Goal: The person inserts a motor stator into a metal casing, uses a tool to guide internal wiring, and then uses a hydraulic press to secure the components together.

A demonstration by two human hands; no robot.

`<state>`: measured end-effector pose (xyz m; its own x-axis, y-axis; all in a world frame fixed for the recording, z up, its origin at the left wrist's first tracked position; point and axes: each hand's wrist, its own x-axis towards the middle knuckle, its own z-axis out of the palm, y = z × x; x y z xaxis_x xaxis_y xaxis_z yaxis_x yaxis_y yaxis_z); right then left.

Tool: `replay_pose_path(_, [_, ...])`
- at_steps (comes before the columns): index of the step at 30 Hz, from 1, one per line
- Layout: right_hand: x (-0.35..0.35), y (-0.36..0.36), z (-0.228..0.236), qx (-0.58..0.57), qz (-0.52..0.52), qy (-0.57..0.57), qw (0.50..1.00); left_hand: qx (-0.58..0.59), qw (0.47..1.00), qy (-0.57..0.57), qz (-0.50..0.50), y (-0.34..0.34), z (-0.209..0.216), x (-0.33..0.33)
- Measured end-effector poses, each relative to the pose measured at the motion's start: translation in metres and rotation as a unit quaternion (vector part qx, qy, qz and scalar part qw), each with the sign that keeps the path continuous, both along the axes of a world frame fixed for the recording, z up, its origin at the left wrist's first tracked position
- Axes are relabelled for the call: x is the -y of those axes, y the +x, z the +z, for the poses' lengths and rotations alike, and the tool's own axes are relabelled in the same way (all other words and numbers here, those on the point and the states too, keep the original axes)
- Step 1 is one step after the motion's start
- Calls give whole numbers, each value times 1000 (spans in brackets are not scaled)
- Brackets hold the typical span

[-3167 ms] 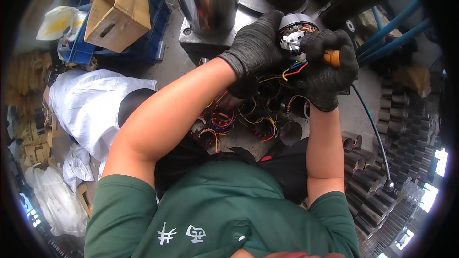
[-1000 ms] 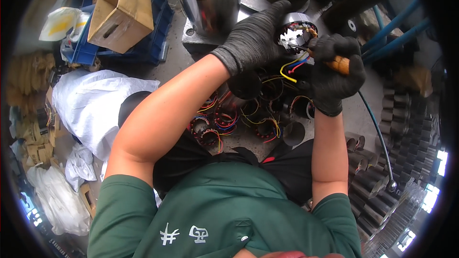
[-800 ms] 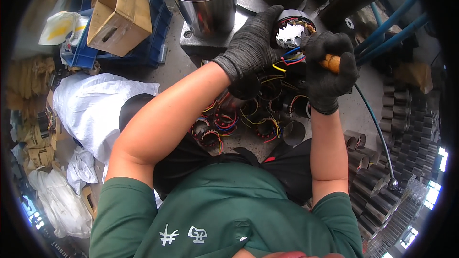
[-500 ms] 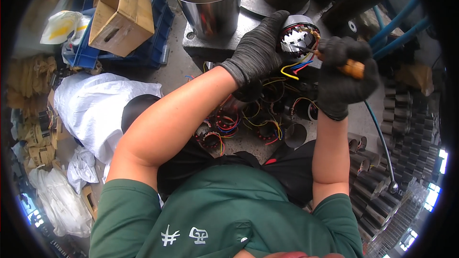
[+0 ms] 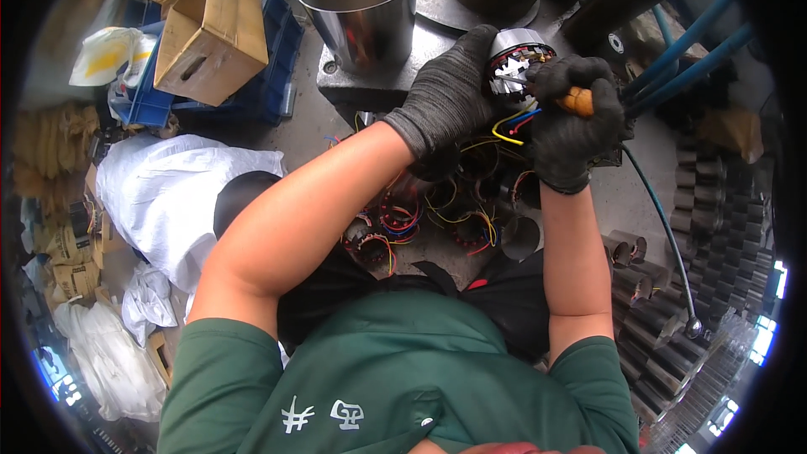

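My left hand (image 5: 447,91), in a dark knitted glove, is closed around the left side of a motor stator (image 5: 509,70). The stator is a silvery ring with toothed metal inside; yellow, blue and red lead wires (image 5: 509,134) hang from its lower side. In my gloved right hand (image 5: 570,134) is a screwdriver (image 5: 577,101), gripped by its orange handle. Its thin shaft points left, with the tip at the stator's inner edge; whether it touches cannot be made out. Fingers of my left hand behind the stator are hidden.
Below the hands, several wired stators (image 5: 399,210) stand on the floor. A shiny metal cylinder (image 5: 357,13) stands on a machine base (image 5: 370,80). Blue hoses (image 5: 698,46) and stacked metal tubes (image 5: 714,235) lie right; a cardboard box (image 5: 214,34) sits on blue crates (image 5: 282,59) left.
My right hand has moved left with the screwdriver, closer to the stator. My left hand still holds the stator in nearly the same place.
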<state>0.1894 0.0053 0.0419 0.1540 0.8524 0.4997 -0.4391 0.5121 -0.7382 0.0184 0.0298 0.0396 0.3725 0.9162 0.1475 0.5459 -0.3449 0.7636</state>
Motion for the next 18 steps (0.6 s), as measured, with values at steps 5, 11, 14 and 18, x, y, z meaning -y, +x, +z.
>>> replay_pose_path(5, [8,-1,9,-49,63,23,997,-14,1000,20,16,-4,-8,3])
replay_pose_path(11, [10,7,20,-35,70,77,994,17,999,49,13,3,-15,1])
replay_pose_path(14, [15,3,17,-12,64,21,998,8,1000,-13,-15,-1,-3,-1])
replay_pose_path(18, [9,5,18,6,33,49,998,21,999,-1,-24,3,-7,-6])
